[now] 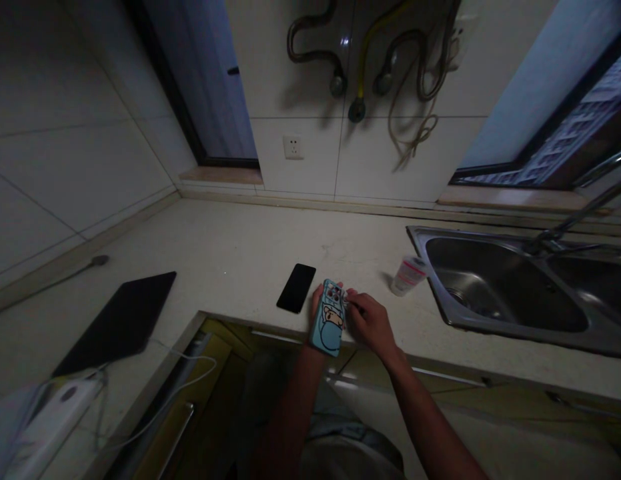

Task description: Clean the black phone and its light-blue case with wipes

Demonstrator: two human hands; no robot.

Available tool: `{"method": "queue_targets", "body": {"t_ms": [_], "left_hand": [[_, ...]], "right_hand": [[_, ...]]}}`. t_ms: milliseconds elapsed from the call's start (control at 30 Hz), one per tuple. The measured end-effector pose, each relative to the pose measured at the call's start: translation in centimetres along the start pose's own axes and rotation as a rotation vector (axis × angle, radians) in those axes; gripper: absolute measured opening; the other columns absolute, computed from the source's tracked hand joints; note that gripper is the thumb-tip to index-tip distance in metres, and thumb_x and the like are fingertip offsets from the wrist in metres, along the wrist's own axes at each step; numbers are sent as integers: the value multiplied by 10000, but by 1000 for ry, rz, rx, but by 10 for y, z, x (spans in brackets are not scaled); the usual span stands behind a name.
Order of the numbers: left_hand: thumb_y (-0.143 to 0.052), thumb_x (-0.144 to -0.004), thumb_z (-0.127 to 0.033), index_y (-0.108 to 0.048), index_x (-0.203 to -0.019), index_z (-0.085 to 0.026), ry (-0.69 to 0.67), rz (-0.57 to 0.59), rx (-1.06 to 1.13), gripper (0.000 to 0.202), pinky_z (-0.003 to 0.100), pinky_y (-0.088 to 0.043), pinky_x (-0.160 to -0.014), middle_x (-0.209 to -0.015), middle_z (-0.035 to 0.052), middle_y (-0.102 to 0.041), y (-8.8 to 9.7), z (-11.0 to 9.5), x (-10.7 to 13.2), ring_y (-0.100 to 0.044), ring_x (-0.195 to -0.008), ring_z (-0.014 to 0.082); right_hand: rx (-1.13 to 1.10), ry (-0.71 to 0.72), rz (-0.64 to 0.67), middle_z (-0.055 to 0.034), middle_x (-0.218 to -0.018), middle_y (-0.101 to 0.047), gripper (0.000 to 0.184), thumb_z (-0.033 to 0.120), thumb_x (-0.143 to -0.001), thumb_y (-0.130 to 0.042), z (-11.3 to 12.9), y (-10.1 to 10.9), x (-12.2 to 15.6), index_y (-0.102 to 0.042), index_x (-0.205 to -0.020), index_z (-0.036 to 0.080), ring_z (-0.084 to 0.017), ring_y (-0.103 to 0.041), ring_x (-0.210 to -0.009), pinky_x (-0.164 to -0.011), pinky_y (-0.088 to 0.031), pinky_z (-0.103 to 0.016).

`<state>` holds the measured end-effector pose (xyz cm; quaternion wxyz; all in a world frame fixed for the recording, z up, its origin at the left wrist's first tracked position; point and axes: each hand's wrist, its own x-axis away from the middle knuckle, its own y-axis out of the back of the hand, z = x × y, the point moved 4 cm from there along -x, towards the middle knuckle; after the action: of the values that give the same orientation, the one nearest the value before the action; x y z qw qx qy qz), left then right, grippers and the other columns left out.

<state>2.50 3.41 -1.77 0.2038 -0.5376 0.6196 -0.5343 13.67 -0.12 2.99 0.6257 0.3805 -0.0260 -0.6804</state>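
Observation:
A phone in a light blue case with a cartoon figure point(331, 325) lies back side up in my left hand point(317, 297), whose fingers wrap round its edges. Close to the phone's upper right edge, by the camera lenses, my right hand point(371, 317) has its thumb and fingertips pinched together. Something small and pale shows at those fingertips, too small to name. A second phone with a black face point(297, 288) rests on the counter just left of my hands. To the right stands a clear plastic cup with pink print point(408, 275).
A double steel sink point(447, 320) with a faucet point(550, 237) is set into the counter point(250, 240) on the right. At the left lie a dark flat panel point(123, 323) and white cables. Pipes point(357, 73) and a socket point(293, 147) are on the wall.

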Motion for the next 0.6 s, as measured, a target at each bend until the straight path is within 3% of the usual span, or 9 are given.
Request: {"method": "queue_targets", "body": {"t_ms": [133,233,467,600], "left_hand": [[-490,-921,-380,-689,-858,-149,-88,-60,93,311,283,-531,-858,-817,47,-703,-10,-1,3,-665,-768,150],[-482,-928,-321,-682,-842,-144,-70,-49,119,280,272,-518,-888,-818,41,-697,-20,3,5,-658,-774,141],[-408,-957,-292,-669,-861,-153,-68,-97,146,312,237,-531,-829,-818,52,-688,-15,3,3,-660,-807,142],[-373,-970,-289,-661,-871,-156,-51,-108,177,333,227,-539,-804,-833,59,-679,-10,4,1,-664,-789,132]], "right_hand": [[-39,-58,-128,-72,-944,-719,204,226,-903,-518,6,1,-21,-710,-971,210,-210,-663,-855,-763,-538,-347],[-29,-45,-188,-73,-947,-713,202,224,-899,-522,12,-2,-37,-710,-972,207,-217,-655,-887,-802,-532,-365],[-31,78,-55,-87,-932,-688,248,151,-891,-506,30,-28,-45,-730,-985,204,-223,-638,-902,-825,-526,-373],[-24,96,-29,-86,-957,-677,276,142,-904,-503,33,-29,-39,-732,-1035,221,-221,-627,-929,-836,-524,-368]]}}
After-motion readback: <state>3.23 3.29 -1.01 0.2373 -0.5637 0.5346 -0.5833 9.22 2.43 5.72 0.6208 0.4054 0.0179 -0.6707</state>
